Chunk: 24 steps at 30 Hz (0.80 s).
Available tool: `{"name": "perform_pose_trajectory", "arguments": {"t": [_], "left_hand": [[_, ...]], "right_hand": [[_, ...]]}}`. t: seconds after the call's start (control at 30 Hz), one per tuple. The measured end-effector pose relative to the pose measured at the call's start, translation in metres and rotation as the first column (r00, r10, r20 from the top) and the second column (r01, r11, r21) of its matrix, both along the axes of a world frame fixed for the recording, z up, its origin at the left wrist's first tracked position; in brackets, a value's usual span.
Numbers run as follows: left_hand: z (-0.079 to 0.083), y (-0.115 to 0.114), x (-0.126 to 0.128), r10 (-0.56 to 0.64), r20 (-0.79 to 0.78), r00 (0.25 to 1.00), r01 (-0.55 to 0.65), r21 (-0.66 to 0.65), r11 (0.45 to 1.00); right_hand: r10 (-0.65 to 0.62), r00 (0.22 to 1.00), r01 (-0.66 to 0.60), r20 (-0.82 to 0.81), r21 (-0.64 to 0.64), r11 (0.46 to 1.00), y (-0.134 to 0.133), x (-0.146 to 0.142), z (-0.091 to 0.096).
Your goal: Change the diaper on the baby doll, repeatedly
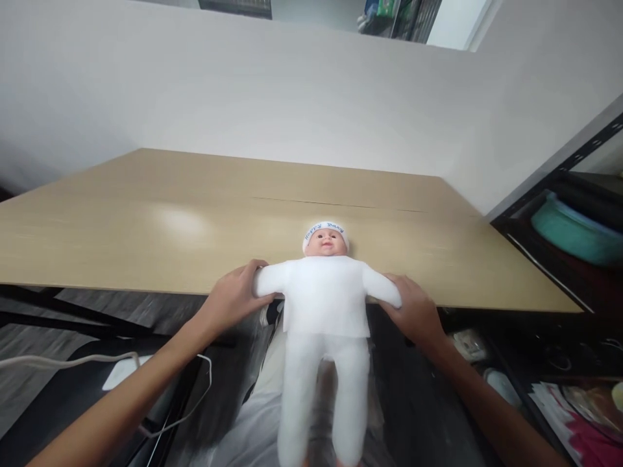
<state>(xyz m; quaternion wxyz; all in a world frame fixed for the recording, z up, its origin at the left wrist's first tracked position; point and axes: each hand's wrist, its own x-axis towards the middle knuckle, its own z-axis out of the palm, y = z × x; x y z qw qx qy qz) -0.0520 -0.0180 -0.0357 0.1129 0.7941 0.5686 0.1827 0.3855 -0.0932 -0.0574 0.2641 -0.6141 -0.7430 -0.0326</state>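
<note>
Head view, single frame.

Nearest to me: the two white legs of the doll [325, 305] hung down between the forearms, below the level of both hands; their ends were cut off by the bottom of the frame. A thin white cable [73, 359] ran under the left forearm, nearer than the left hand and out to its far side; a heap of papers [574, 405] lay low, outward of the right forearm.

Hands: the left hand [232, 297] was closed round the end of one doll arm, fingers curled over it; the right hand [413, 310] was clamped on the end of the other arm in the same way. The hands were well apart; the doll's torso spanned the gap between them, front towards the camera, arms spread sideways.

Just beyond the hands: the doll's head, in a white cap with blue lettering too blurred to read, sat past the knuckles over the near edge of the table [160, 227]; I could not tell whether the head touched the wood. Both hands were at that same edge; the top was light wood.

Farther out: beyond and outward of the right hand stood a dark rack [584, 150] with a teal bowl [577, 232] on it; a white wall [292, 97] closed off the far side of the table.
</note>
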Motion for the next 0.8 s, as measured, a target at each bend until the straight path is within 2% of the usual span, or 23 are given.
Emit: {"name": "perform_pose_trajectory", "arguments": {"t": [0.1, 0.23, 0.33, 0.47, 0.6, 0.8], "left_hand": [[-0.009, 0.006, -0.011, 0.017, -0.026, 1.0, -0.016, 0.066, 0.998], [-0.011, 0.031, -0.013, -0.01, -0.041, 0.999, 0.013, 0.056, 0.998], [-0.008, 0.067, -0.012, -0.009, -0.074, 0.997, 0.012, 0.041, 0.999], [-0.004, 0.128, -0.012, 0.009, -0.105, 0.994, -0.009, 0.008, 1.0], [-0.006, 0.183, -0.008, 0.025, -0.153, 0.988, -0.02, 0.034, 0.999], [-0.015, 0.243, 0.0, 0.049, -0.16, 0.986, -0.031, 0.113, 0.993]], "right_hand": [[-0.015, 0.999, 0.015, -0.031, -0.018, 1.0, 0.016, 0.002, -0.005], [-0.023, 0.997, 0.017, -0.069, -0.093, 0.996, 0.059, 0.001, -0.004], [-0.035, 0.998, 0.03, -0.049, -0.105, 0.994, 0.1, -0.004, -0.001], [-0.073, 0.996, 0.077, 0.048, -0.102, 0.992, 0.153, -0.009, -0.001], [-0.041, 0.996, 0.048, 0.075, -0.091, 0.995, 0.202, -0.003, -0.004], [-0.049, 0.999, 0.05, 0.011, -0.08, 0.996, 0.261, 0.007, -0.01]]}}
